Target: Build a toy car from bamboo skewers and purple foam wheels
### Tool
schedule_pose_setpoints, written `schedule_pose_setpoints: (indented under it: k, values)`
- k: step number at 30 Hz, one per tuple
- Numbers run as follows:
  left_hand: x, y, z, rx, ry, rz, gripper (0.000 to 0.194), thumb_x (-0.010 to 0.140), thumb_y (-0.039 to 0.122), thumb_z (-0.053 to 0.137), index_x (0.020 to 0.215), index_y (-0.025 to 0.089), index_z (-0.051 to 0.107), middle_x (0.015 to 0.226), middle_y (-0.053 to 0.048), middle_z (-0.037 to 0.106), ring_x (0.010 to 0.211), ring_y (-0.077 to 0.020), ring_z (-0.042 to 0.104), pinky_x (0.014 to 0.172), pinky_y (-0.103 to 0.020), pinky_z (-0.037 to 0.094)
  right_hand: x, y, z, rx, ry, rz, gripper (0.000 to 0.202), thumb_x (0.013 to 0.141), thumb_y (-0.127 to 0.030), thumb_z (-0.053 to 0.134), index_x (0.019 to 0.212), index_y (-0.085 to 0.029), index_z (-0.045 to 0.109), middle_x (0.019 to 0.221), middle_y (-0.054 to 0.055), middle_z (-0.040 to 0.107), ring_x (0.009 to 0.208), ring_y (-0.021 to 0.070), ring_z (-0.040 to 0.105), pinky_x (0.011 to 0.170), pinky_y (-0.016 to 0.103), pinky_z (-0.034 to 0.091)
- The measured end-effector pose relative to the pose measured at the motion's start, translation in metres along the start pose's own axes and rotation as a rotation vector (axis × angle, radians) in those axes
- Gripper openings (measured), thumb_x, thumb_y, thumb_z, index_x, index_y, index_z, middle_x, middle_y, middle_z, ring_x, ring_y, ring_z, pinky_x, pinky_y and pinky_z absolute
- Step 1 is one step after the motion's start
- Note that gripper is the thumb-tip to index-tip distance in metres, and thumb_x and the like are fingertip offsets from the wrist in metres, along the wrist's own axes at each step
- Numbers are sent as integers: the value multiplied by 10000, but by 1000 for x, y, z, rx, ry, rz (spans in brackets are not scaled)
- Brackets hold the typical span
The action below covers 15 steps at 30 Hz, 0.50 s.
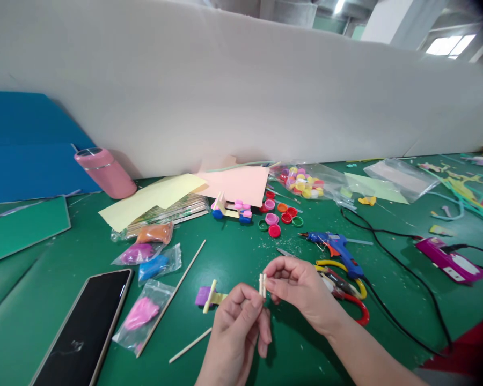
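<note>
Two short pale wooden sticks stand upright side by side between my fingertips. My left hand pinches the left one, while my right hand pinches the right one; whether the sticks touch is hard to see. Just left of my left hand lies a small purple and pale-yellow piece with a short stick across it, partly hidden by the fingers. A thin wooden stick rests below it, and a longer stick slants further left. Scissors with red handles lie behind my right wrist.
A blue glue gun with a black cord lies right. Bottle caps and a small assembled piece sit at the back. Clay bags, a phone and a pink bottle are left. A purple device is far right.
</note>
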<state>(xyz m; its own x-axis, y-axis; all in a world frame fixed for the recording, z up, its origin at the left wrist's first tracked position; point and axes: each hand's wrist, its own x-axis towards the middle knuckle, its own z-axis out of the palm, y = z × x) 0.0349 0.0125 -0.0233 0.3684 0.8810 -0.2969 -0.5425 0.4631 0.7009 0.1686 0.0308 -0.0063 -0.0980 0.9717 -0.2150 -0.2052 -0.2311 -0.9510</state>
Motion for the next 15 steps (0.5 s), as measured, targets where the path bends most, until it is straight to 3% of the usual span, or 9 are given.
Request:
schedule_pose_setpoints:
  k: [15]
  values:
    - [0,0,0,-11,-24,13,176,789,268,582,669,165,503,382,19,552,311,-49,381,352,-145,260,0,-1,2,-18,2,-6,250,622,-329,750,722,-152,605,585,-46,567,482,55,499,480,173,421]
